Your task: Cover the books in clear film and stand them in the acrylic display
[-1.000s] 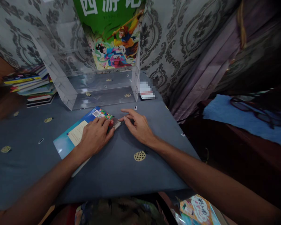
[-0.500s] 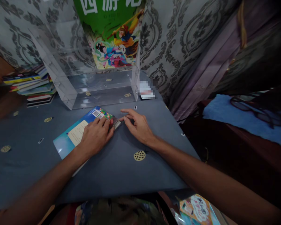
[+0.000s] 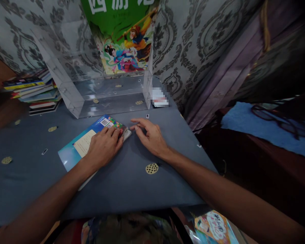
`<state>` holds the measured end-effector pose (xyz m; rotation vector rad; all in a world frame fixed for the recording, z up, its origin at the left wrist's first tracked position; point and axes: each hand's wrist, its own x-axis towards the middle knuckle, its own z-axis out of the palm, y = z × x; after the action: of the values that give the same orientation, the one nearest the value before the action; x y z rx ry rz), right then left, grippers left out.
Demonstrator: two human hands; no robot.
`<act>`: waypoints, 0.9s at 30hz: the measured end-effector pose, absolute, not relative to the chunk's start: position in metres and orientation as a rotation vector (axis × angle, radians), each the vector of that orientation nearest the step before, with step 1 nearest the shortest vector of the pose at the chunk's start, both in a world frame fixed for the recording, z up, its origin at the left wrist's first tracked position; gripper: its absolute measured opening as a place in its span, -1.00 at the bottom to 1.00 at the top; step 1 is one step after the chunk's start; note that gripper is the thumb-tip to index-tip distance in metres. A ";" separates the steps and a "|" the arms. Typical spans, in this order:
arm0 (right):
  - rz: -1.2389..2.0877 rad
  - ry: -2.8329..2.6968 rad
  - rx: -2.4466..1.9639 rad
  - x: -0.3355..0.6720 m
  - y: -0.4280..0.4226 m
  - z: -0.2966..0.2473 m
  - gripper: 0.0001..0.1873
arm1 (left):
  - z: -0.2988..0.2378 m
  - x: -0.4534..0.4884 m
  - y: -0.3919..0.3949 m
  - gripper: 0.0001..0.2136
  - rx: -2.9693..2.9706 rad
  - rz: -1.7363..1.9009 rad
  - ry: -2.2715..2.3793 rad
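Note:
A thin paperback book [image 3: 84, 144] with a blue cover, a cream panel and a barcode lies flat on the dark grey tabletop [image 3: 122, 189]. My left hand [image 3: 103, 147] sits on the book's upper right part, with fingers curled over it and the thumb along its edge. My right hand [image 3: 151, 137] rests on the tabletop just right of the book, with fingers apart and empty. Its fingertips are close to the book's corner, and I cannot tell whether they touch it. Part of the cover is hidden under my left hand.
A clear acrylic case [image 3: 112, 98] stands behind the book, with a green illustrated book [image 3: 122, 40] upright at its back. A stack of books [image 3: 33, 93] lies at the left. A pixelated card [image 3: 159, 98] sits beside the case. Beyond the table's right edge are patterned curtains and a blue cloth [image 3: 259, 130] bearing glasses.
The view has shifted very slightly. Both hands stay nearly in place, and the book has barely moved under my left hand.

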<state>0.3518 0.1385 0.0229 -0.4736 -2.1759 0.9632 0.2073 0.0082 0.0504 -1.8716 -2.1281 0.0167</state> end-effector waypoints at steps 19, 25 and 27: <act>0.802 -2.422 -0.527 0.348 0.142 0.015 -0.70 | 0.049 0.206 0.007 -0.66 -1.880 -0.005 -2.120; 0.776 -2.410 -0.514 0.348 0.141 0.016 -0.71 | 0.051 0.207 0.007 -0.67 -1.887 0.017 -2.130; 0.783 -2.406 -0.512 0.348 0.140 0.017 -0.70 | 0.051 0.207 0.007 -0.66 -1.891 0.017 -2.136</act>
<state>0.3483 0.1405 0.0165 -0.5123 -2.4061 0.7826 0.2068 0.0073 0.0509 -1.8912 -2.1357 0.0173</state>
